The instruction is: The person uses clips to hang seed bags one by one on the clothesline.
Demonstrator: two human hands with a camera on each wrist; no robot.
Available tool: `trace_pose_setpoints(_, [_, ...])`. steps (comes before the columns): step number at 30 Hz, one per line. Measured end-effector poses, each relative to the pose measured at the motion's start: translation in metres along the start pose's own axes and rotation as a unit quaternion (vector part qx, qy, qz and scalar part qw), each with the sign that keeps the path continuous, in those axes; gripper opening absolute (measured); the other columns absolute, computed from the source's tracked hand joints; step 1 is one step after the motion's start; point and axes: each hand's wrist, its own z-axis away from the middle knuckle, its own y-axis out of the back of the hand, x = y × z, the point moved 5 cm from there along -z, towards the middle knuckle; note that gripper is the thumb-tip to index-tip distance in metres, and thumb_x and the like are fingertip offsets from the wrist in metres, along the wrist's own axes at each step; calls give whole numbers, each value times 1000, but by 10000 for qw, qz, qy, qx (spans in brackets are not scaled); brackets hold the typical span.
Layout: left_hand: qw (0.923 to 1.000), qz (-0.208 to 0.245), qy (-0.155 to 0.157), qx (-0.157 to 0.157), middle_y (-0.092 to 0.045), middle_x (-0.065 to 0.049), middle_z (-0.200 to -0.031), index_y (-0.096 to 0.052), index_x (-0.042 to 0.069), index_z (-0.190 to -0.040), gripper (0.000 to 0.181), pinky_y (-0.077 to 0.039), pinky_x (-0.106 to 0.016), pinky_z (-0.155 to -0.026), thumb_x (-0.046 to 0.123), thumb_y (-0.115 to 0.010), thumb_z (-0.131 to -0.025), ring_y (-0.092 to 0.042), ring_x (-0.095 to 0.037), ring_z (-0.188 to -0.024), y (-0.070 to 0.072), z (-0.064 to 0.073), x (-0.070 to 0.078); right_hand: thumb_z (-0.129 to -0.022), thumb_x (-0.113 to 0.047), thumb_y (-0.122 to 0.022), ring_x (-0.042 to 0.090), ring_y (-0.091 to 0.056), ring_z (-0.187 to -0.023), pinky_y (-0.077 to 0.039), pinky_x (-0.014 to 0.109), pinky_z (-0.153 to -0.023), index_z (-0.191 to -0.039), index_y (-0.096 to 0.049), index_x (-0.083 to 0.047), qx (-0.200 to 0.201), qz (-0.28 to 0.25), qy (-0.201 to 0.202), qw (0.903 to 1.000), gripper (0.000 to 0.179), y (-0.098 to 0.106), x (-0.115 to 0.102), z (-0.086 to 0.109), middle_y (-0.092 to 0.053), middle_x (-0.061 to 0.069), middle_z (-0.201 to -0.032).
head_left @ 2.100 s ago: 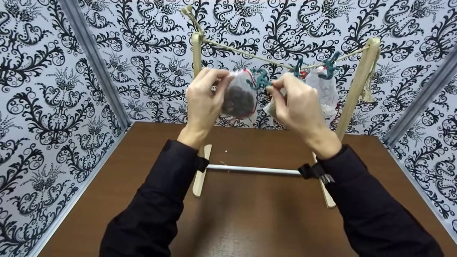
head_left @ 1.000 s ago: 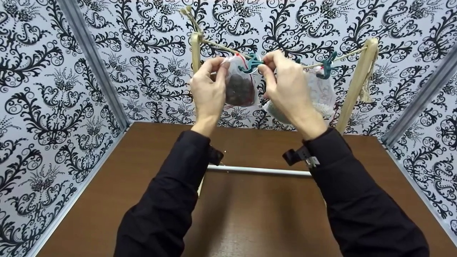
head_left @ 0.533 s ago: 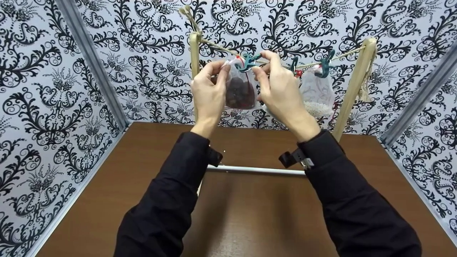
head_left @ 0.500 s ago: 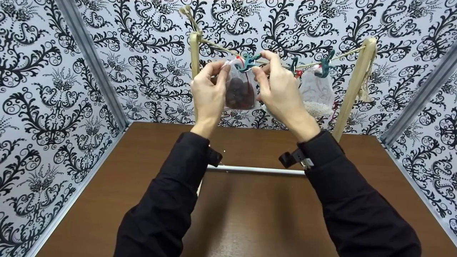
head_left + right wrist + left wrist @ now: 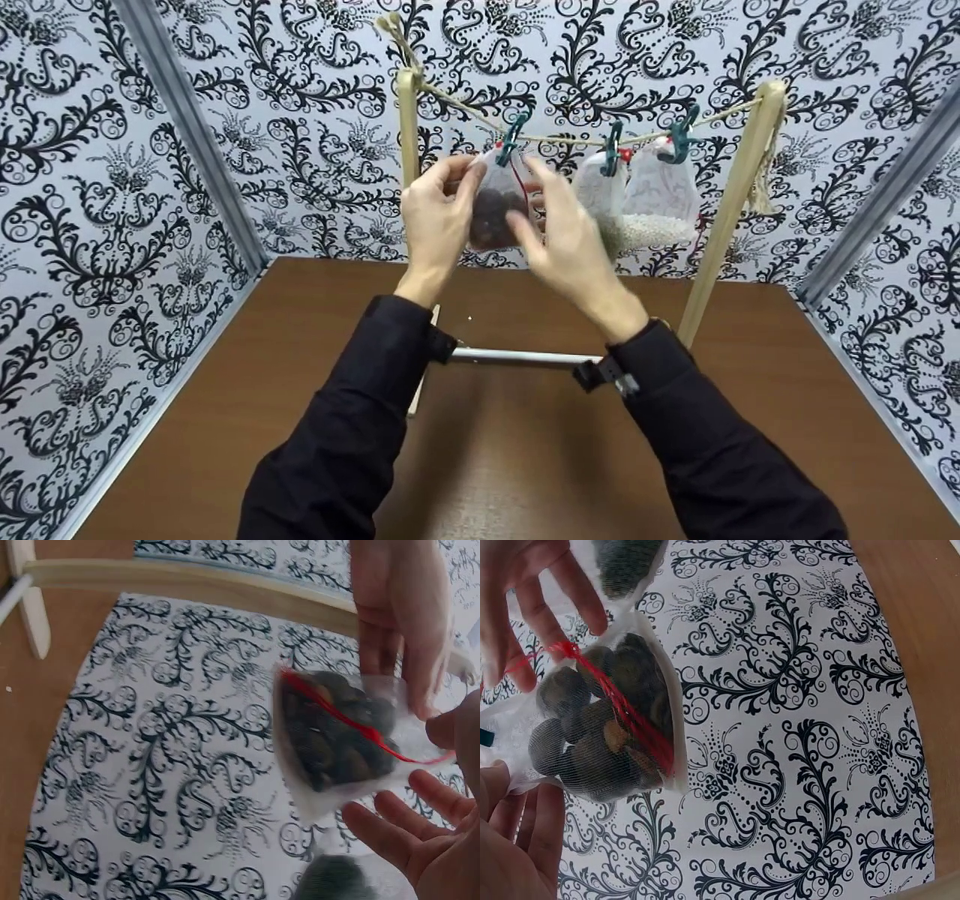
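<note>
A white mesh bag (image 5: 491,217) of dark, stone-like lumps hangs from the rope (image 5: 559,139) by a green clothespin (image 5: 511,139). Its red drawstring (image 5: 622,705) trails down the mesh. My left hand (image 5: 436,217) pinches the bag's left edge near the top, thumb against fingers, as the left wrist view also shows. On the other side, my right hand (image 5: 566,236) is slightly blurred, its fingers spread beside the bag and holding nothing. In the right wrist view, the right fingers (image 5: 382,832) reach out just below the bag.
Two more mesh bags hang to the right under green clothespins: one with greenish contents (image 5: 600,195), one with white grains (image 5: 656,225). The rope spans two wooden posts (image 5: 727,225), whose feet are joined by a white bar (image 5: 525,355) over the brown table (image 5: 510,465). Patterned walls surround it.
The right hand brought the clothespin up to the rope, then let go and dropped beside the bag. The clothespin now stands upright on the rope. The left hand kept its pinch and came down slightly.
</note>
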Motion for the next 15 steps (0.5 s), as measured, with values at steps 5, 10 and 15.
trace_pose_setpoints(5, [9996,-154,-239,-75,-77,-3,-94,-75,5,-109,18,-53,-26,-71,16,-73,-95,-68,-9,-76,1,6,-2,-96,-8,-68,29,-59,-113,-50,37,-99,-149,-40,4,26,88,123,9999,61,-14,6,22,-50,23,-135])
trace_pose_setpoints(10, [9988,-90,-408,-240,-76,-4,-93,-74,3,-110,18,-54,-28,-67,13,-72,-95,-66,-10,-76,1,17,-9,-92,-3,-71,31,-50,-131,-36,38,-115,-149,-40,7,-48,31,254,9997,65,-26,11,41,-45,25,-143])
trace_pose_setpoints(15, [9976,-211,-508,-419,-74,-8,-104,-70,1,-119,27,-56,-29,-67,13,-74,-94,-68,-14,-88,3,34,-23,-90,-3,-72,34,-41,-140,-30,40,-118,-147,-42,9,-29,-64,387,9992,66,-32,11,59,-38,28,-149])
